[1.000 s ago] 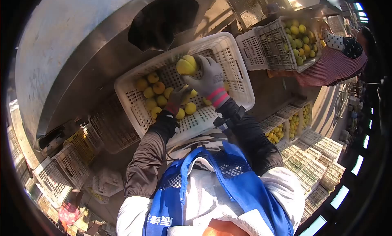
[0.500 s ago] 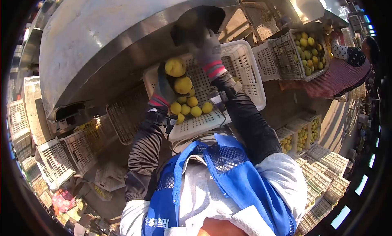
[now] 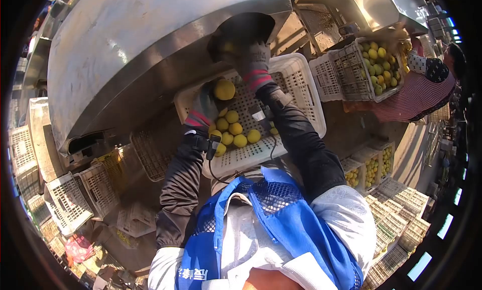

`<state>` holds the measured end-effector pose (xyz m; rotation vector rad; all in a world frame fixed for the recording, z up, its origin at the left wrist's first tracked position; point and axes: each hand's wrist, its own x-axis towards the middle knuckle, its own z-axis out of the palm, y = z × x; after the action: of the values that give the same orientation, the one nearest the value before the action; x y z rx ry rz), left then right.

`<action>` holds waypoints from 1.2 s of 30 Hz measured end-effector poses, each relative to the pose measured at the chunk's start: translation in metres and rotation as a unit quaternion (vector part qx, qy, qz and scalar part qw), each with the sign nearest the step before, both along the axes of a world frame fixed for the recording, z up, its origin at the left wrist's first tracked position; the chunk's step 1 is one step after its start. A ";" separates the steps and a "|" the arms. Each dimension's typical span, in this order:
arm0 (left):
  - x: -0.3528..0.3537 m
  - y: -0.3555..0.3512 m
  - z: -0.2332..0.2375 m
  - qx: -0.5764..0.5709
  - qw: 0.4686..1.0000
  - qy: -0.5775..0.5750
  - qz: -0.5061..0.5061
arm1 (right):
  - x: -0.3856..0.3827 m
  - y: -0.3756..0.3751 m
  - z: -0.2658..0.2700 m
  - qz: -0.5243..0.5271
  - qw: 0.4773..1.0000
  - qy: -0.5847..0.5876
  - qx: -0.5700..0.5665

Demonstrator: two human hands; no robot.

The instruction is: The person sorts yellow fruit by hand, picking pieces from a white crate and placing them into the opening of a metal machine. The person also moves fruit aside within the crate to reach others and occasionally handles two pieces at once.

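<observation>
A white plastic crate (image 3: 314, 96) stands in front of me, with several round yellow fruits (image 3: 240, 140) gathered in its near left part. My left hand (image 3: 205, 105), in a grey glove with a pink-striped cuff, is over the crate's left side. Its fingers curve round a yellow fruit (image 3: 224, 89) that sits higher than the others. My gloved right hand (image 3: 255, 60) reaches beyond the far rim into the dark opening (image 3: 240, 31) of a metal chute. Shadow hides its fingertips; a faint yellow patch shows beside them.
The large curved metal housing (image 3: 125, 54) fills the upper left. At the right, a person (image 3: 414, 91) is beside a tilted crate of fruit (image 3: 379, 69). More fruit-filled crates (image 3: 371, 169) and stacked crates (image 3: 401, 209) are at lower right. Other crates (image 3: 68, 202) stand at left.
Of two fruits by my left hand, one stays raised there; the other no longer shows beside it. My left hand has shifted slightly; my right hand remains at the chute opening.
</observation>
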<state>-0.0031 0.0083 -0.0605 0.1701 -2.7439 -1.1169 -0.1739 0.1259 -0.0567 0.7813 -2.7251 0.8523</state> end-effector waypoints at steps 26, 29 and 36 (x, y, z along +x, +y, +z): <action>-0.011 0.117 -0.175 0.367 0.890 -0.272 -0.012 | -0.006 0.086 -0.011 0.047 0.985 0.001 -0.166; -0.021 0.182 -0.205 0.200 0.890 -0.400 -0.083 | -0.001 0.155 -0.062 0.021 0.991 -0.136 0.003; -0.043 0.268 -0.309 -0.102 0.926 -0.306 -0.195 | 0.020 0.205 -0.189 0.204 0.757 -0.258 0.565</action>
<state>-0.0461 0.2760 -0.3698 -0.0808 -3.5550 -0.9659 -0.1541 0.3311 -0.2461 1.5311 -3.4814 -0.9033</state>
